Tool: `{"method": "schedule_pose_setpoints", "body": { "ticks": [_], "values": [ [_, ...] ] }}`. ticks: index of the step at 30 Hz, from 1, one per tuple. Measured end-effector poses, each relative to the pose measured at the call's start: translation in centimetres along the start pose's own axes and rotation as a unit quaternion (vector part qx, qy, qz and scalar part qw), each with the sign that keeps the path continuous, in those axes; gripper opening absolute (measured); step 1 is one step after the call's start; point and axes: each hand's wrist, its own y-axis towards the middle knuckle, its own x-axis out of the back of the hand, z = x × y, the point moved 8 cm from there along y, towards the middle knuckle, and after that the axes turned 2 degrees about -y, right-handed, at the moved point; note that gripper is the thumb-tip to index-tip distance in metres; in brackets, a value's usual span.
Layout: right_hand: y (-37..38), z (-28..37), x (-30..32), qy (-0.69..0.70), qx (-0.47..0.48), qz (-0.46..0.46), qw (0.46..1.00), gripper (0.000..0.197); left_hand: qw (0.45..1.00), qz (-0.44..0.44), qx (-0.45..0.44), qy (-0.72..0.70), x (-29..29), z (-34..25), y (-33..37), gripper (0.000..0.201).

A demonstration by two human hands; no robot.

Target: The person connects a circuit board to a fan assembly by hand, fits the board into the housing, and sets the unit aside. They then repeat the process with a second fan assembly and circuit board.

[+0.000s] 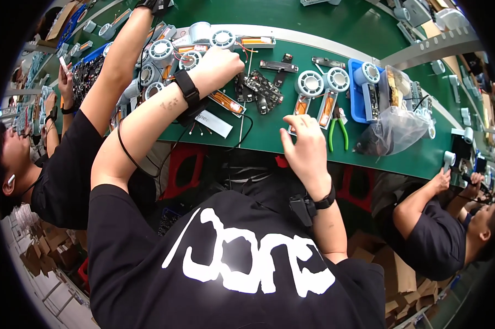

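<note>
My left hand (pixel 221 70) is closed over a cluster of light blue handheld fans, its fingers curled and their tips hidden, so what it grips cannot be made out. Just beyond it stands a fan head with a round grille (pixel 222 39), and thin red wires run beside the knuckles. My right hand (pixel 306 147) hovers at the table's near edge, thumb apart from loosely bent fingers, with nothing visible in it. Its fingertips are close to the lower end of an opened fan handle (pixel 302 105) showing an orange part. A second opened fan (pixel 335 81) lies alongside.
Black circuit boards (pixel 264 90) are heaped between my hands. Green-handled pliers (pixel 338 131) lie right of my right hand. Beyond are a blue tray (pixel 358 109) and a clear plastic bag (pixel 395 131). A co-worker's arm (pixel 121 60) reaches across at the left; another person sits at the right.
</note>
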Motion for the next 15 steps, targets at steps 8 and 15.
{"method": "schedule_pose_setpoints", "body": {
  "ticks": [8,15],
  "values": [
    [-2.7,-2.8,-0.6,-0.095,-0.002,-0.142,0.985,0.039,0.997,0.012,-0.078,-0.009,-0.5,1.3,0.0,0.003],
    [-2.1,-4.0,-1.8,-0.029,-0.05,-0.087,0.995,0.043,0.981,-0.12,-0.137,-0.067,6.1,0.6,-2.7,0.008]
  ]
}}
